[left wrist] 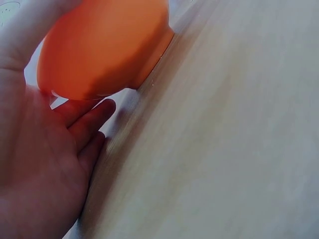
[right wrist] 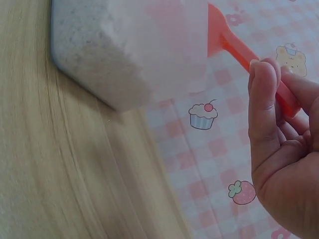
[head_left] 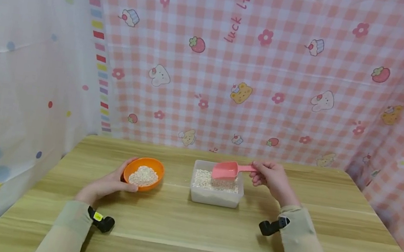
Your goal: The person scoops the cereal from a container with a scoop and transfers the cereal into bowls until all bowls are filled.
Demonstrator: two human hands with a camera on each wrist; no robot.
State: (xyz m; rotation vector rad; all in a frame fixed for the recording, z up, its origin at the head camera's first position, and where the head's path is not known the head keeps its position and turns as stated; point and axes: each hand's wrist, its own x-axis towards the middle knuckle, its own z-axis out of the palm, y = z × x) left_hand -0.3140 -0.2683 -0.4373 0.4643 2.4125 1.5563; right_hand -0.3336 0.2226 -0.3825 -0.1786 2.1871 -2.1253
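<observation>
On the left, an orange bowl (head_left: 148, 162) holds pale flakes (head_left: 143, 176) that look like oats. My left hand (head_left: 110, 183) grips this bowl from its left side, thumb at the near rim; in the left wrist view the bowl's foot is right at the tabletop. A translucent plastic box (head_left: 215, 199) with more flakes (head_left: 202, 180) stands mid-table. Over it hangs a pink scoop (head_left: 226, 170), whose handle my right hand (head_left: 272, 180) pinches between thumb and fingers. No flakes show in the scoop's bowl.
The wooden table (head_left: 172, 229) ends at a pink checked curtain (head_left: 233, 70) behind. A white printed curtain (head_left: 32, 67) closes off the left side. Black wrist cameras (head_left: 104, 224) sit on both sleeves, just above the tabletop.
</observation>
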